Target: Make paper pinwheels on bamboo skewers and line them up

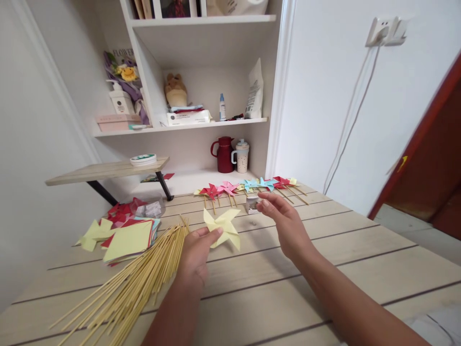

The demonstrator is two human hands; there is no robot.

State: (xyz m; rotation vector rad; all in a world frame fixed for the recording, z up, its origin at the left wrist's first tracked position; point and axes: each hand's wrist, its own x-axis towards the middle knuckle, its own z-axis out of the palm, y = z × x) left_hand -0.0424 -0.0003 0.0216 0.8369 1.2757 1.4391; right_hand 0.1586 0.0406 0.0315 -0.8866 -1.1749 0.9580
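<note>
A pale yellow paper pinwheel (226, 227) is pinched in my left hand (196, 250), thumb on top near its centre and its folded blades spread to the right. My right hand (284, 218) is at the right edge of a small box (252, 205), whitish with a shiny lower part, its thumb and index fingertips closed on that edge. What the box contains is not clear. A tiny object (254, 223) lies on the table just in front of the box. Beside my left hand is a loose bundle of thin wooden sticks (154, 269).
Finished pinwheels on sticks (227, 187) lie in a row along the table's back. At left are stacked coloured paper squares (128, 240), a yellow folded paper piece (94, 234) and a clear container (151, 209). Behind stand a riser (108, 170), red jug (225, 154) and cup (242, 157).
</note>
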